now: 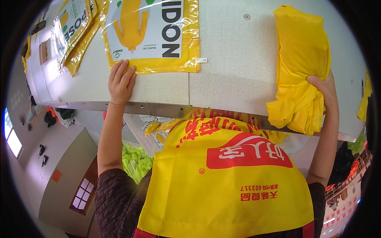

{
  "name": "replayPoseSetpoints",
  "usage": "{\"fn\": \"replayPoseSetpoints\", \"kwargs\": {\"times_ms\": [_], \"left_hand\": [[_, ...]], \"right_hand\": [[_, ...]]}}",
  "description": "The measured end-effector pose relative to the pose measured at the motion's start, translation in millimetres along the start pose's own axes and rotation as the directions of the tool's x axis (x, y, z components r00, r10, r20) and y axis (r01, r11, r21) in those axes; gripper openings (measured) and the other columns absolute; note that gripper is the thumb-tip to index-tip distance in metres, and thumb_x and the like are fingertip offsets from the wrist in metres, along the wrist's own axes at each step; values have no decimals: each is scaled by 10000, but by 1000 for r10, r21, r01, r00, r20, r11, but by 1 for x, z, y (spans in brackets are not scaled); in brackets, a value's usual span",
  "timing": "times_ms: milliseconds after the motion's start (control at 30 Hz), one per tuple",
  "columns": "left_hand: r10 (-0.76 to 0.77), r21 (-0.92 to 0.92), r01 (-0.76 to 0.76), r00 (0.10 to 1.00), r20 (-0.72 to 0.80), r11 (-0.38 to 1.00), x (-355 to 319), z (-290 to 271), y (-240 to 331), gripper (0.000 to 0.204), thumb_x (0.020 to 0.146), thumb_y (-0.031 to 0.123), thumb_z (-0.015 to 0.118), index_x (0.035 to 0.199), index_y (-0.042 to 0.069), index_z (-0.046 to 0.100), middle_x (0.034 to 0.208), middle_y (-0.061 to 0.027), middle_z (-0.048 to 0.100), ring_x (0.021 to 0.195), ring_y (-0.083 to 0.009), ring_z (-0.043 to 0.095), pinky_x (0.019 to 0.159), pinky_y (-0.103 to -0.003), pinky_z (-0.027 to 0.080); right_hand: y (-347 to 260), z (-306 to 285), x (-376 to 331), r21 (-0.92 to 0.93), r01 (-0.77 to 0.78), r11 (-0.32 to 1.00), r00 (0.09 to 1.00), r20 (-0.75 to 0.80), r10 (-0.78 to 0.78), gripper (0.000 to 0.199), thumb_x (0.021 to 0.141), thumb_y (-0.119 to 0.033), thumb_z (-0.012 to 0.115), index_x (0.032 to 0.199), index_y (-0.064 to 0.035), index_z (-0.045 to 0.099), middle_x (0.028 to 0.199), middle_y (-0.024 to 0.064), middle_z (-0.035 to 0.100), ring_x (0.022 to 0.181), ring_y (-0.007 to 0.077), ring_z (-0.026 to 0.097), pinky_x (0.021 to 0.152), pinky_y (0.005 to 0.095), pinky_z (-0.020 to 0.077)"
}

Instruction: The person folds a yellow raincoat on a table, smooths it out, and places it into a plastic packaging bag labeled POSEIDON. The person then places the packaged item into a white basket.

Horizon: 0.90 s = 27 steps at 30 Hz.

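My left hand [120,82] lies with its fingers flat on the lower edge of a clear plastic packet [166,66], which holds a yellow raincoat and a white picture card. At the right of the table, a folded yellow raincoat [303,47] lies lengthwise, its loose, bunched end hanging over the near edge. My right hand [326,90] grips its right side, thumb on top and the other fingers hidden by the cloth.
More packed raincoats [81,37] lie overlapping on the pale table [234,59] at the far left. Below the table's metal edge [158,109] are a clear bin [295,144] and crumpled light green plastic [135,162]. A yellow apron [230,198] covers my front.
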<state>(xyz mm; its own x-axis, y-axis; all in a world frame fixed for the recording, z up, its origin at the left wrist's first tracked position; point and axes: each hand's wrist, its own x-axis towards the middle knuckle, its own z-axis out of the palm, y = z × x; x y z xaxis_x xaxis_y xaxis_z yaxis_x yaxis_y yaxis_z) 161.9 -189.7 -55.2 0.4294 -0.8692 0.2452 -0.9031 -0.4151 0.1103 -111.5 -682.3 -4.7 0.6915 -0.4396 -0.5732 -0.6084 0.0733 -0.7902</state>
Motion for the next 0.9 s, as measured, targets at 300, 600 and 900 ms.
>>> {"fn": "replayPoseSetpoints", "kwargs": {"times_ms": [300, 600, 900], "left_hand": [[-48, -88, 43, 997, -63, 995, 12, -6, 11, 180, 768, 10, 641, 944, 43, 631, 1044, -125, 630, 986, -304, 591, 841, -378, 486], [-857, -979, 84, 502, -119, 185, 106, -68, 114, 194, 967, 193, 451, 980, 23, 545, 888, -17, 581, 833, -101, 545, 718, -236, 445], [-852, -824, -242, 262, 453, -512, 67, 13, 185, 308, 971, 243, 352, 1163, 26, 457, 1164, -122, 549, 1056, -231, 559, 903, -383, 466]], "right_hand": [[-6, 1, -6, 79, 16, 997, 998, 64, -21, 699, 688, -172, 747, 1267, 51, 424, 1188, 135, 548, 1063, 229, 547, 913, 313, 439], [-6, -3, -3, 50, 167, 985, 979, 113, -172, 708, 695, -140, 737, 1293, 32, 400, 1220, 129, 535, 1098, 232, 529, 933, 328, 433], [-19, 7, -15, 70, 211, 975, 966, 140, -219, 698, 700, -127, 714, 1302, 21, 393, 1228, 131, 529, 1107, 241, 528, 941, 328, 430]]}}
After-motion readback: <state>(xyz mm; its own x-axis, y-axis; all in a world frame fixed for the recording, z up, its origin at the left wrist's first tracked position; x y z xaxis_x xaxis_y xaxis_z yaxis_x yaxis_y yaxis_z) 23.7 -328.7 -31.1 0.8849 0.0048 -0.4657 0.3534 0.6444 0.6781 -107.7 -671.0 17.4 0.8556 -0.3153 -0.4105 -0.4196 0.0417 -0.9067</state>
